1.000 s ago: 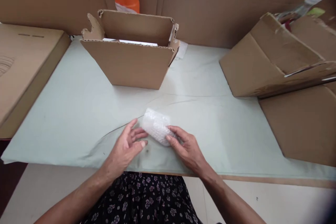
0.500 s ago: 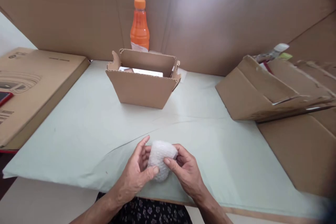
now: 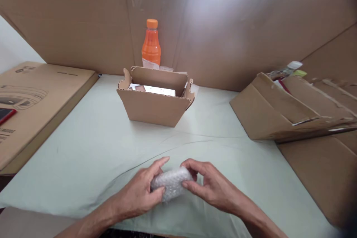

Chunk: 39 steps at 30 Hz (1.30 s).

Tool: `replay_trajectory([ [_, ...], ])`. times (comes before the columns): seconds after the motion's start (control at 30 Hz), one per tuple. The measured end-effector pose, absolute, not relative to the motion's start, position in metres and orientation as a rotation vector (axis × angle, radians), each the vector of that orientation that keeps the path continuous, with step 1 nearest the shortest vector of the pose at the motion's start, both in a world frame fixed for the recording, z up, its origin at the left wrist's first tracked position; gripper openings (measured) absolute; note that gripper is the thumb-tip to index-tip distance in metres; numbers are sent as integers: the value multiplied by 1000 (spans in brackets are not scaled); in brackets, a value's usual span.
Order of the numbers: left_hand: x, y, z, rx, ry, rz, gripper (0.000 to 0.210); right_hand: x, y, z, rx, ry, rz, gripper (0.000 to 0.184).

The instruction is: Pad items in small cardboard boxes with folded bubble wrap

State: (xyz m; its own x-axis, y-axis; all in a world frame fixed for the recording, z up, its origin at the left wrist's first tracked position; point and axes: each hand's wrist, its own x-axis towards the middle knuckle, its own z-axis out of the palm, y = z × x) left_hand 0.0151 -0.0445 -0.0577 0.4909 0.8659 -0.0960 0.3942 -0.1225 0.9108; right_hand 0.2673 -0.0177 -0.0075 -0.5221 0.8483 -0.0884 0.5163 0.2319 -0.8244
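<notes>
A small bundle of bubble wrap (image 3: 173, 184) is held between both hands just above the front of the cloth-covered table; what it wraps cannot be seen. My left hand (image 3: 146, 187) grips its left end, thumb on the near face and index finger stretched out past the far side. Thumb and fingers of my right hand (image 3: 203, 184) pinch the right end. Beyond the hands stands an open cardboard box (image 3: 153, 108) with a white printed box (image 3: 152, 89) inside.
An orange bottle (image 3: 151, 46) stands behind the open box, before a cardboard wall (image 3: 83, 26). At left lies a large flat carton (image 3: 55, 93) with a red-edged phone-like thing (image 3: 7, 115) on it. Tilted cardboard boxes (image 3: 267, 111) holding bottles and other items occupy the right side.
The bubble-wrap bundle has turned from standing upright to lying sideways between the hands. My right hand has shifted its hold to the end. The whole view has tipped upward slightly.
</notes>
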Motion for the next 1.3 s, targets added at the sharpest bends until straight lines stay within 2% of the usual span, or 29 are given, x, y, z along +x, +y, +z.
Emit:
replay_trajectory([
  [0.13, -16, -10, -20, 2099, 1226, 1106, 64, 276, 16, 58, -1216, -1838, 973, 16],
  [0.27, -36, 45, 13, 2457, 1484, 1578, 72, 273, 76, 115, -1191, -1592, 650, 27],
  [0.4, -37, 97, 15, 2555, 1513, 1652, 69, 255, 136, 143, -1570, -1872, 393, 33],
  [0.5, -32, 114, 6, 2522, 1570, 1646, 60, 231, 160, 155, -1946, -2296, 25, 26],
  [0.57, -30, 117, 2, 2507, 1577, 1685, 58, 211, 167, 159, -2085, -2508, -111, 24],
  [0.67, -29, 116, 1, 2490, 1579, 1727, 56, 183, 174, 152, -2148, -2636, -137, 24],
  [0.8, -30, 117, 1, 2497, 1594, 1695, 54, 172, 179, 136, -2251, -2662, 200, 13],
  [0.87, -31, 118, 0, 2504, 1560, 1700, 53, 174, 180, 131, -2202, -2696, 310, 15],
  [1.0, -31, 119, 1, 2481, 1526, 1690, 55, 177, 182, 123, -2204, -2761, 115, 12],
  [1.07, -32, 117, 4, 2487, 1541, 1651, 56, 180, 184, 122, -2174, -2766, 129, 11],
  [1.2, -43, 105, 3, 2417, 1563, 1756, 62, 217, 164, 126, -1881, -2448, 13, 17],
  [1.3, -59, 97, -15, 2059, 1523, 1813, 71, 261, 128, 108, -1651, -2106, -19, 22],
])
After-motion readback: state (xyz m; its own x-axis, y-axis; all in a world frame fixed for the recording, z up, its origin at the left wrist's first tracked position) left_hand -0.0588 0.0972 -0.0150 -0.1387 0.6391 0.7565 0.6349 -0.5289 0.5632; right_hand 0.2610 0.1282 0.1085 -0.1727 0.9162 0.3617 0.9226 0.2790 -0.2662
